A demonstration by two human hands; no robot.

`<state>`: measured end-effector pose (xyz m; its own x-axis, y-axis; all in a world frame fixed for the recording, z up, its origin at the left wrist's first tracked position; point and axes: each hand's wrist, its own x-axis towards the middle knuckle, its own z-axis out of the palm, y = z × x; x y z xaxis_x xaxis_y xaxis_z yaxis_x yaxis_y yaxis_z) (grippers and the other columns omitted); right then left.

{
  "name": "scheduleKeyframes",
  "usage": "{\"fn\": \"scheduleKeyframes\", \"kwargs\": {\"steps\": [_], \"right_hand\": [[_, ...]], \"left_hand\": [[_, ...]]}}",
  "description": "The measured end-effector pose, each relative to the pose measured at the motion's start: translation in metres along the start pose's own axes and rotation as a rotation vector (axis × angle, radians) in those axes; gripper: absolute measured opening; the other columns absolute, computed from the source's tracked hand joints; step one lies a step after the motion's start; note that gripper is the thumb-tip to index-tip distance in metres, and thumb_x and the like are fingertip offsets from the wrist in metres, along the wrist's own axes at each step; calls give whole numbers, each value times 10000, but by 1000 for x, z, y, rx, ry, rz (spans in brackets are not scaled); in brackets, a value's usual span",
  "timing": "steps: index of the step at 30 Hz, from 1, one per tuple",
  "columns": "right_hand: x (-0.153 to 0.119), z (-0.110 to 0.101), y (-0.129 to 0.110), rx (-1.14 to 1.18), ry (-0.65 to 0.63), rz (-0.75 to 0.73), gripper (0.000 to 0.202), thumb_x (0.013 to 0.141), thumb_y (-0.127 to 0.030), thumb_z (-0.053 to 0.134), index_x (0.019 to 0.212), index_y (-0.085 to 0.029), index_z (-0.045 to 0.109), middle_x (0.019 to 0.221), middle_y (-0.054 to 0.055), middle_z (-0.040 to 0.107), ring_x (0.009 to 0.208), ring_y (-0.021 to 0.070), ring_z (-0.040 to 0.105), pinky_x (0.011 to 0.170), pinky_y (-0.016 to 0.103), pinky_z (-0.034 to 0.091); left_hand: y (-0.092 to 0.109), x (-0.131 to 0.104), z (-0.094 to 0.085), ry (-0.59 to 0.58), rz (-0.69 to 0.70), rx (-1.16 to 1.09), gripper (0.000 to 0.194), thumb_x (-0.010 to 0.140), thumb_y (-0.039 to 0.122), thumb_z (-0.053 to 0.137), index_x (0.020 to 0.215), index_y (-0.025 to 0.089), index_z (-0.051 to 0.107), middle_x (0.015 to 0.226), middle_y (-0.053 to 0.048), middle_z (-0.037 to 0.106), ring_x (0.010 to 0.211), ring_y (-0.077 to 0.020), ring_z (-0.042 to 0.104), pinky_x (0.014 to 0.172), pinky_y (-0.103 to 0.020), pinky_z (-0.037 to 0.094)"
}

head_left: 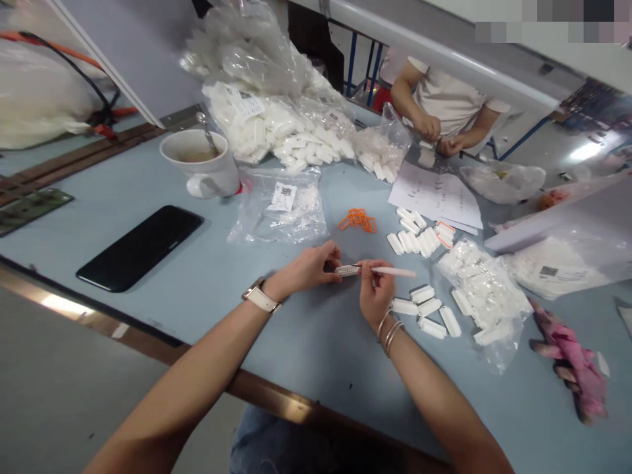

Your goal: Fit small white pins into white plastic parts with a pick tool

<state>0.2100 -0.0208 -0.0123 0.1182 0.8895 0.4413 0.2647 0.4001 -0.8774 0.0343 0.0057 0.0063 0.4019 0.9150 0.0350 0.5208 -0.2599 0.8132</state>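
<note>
Between the fingertips of my left hand is a small white plastic connector housing with a row of dark openings. My right hand pinches a slim white pen-like tool, its dark thin tip touching the housing. Behind my hands lies a small pile of orange rectangular frames. Several white housings are grouped to the right, a few with an orange frame on them. More loose white housings lie beside my right wrist.
A mug with a spoon, a black phone and a labelled clear bag are on the left. Large bags of white parts stand behind. Rightward are papers, another bag and a pink glove. A co-worker's hands work opposite.
</note>
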Motion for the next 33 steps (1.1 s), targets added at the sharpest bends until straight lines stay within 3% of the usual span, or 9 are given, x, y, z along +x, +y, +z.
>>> {"fn": "scheduleKeyframes", "kwargs": {"steps": [4, 9, 14, 19, 25, 29, 31, 33], "right_hand": [[0, -1, 3, 8, 21, 34, 171, 915, -356, 486, 890, -189, 518, 914, 80, 647, 833, 171, 649, 735, 321, 555], [4, -6, 5, -38, 41, -88, 246, 954, -359, 382, 931, -203, 571, 1027, 97, 620, 962, 191, 608, 770, 352, 542], [8, -11, -1, -179, 49, -200, 207, 944, -339, 437, 935, -219, 606, 865, 59, 633, 829, 180, 619, 745, 342, 535], [5, -9, -2, -215, -96, -193, 188, 952, -244, 406, 1032, -225, 575, 808, 24, 681, 720, 151, 648, 696, 305, 542], [8, -6, -9, -355, -425, -407, 215, 910, -145, 441, 1020, -237, 600, 1059, 56, 692, 1020, 184, 630, 952, 392, 486], [9, -6, -8, -408, -547, -391, 246, 871, -99, 469, 989, -240, 631, 1011, 67, 698, 1040, 208, 601, 924, 386, 498], [9, -6, -5, -451, -520, -348, 255, 863, -91, 471, 1004, -235, 628, 1047, 85, 689, 1071, 222, 584, 949, 415, 479], [9, -5, -3, -541, -378, -258, 242, 860, -120, 490, 1054, -209, 603, 1159, 130, 643, 1196, 264, 509, 1021, 518, 398]], "left_hand": [[2, 0, -1, -4, -3, 2, 327, 712, 341, 688, 860, 222, 422, 831, -8, 716, 742, -200, 658, 675, -310, 473], [1, -1, -3, 33, -5, 38, 287, 728, 318, 665, 873, 223, 436, 870, -25, 718, 799, -210, 660, 705, -319, 473], [-3, -1, -6, 76, 20, 68, 294, 729, 308, 676, 899, 218, 454, 890, -33, 717, 803, -204, 657, 714, -318, 473], [-2, -1, -5, 68, 27, 42, 286, 740, 296, 666, 935, 216, 472, 883, -27, 720, 778, -197, 658, 700, -317, 484], [-2, -1, 0, 36, 26, -191, 323, 755, 331, 651, 1004, 221, 477, 929, -44, 711, 840, -201, 679, 758, -343, 532], [-3, 0, -5, 117, -12, -206, 271, 768, 331, 614, 980, 202, 507, 916, -60, 692, 860, -206, 676, 781, -368, 542], [-3, 0, -11, 195, -43, -164, 256, 762, 337, 612, 955, 196, 519, 898, -58, 685, 832, -202, 672, 772, -371, 544], [-4, 0, -16, 271, -52, -135, 240, 759, 344, 616, 924, 197, 521, 895, -57, 687, 805, -191, 667, 774, -367, 542]]}}
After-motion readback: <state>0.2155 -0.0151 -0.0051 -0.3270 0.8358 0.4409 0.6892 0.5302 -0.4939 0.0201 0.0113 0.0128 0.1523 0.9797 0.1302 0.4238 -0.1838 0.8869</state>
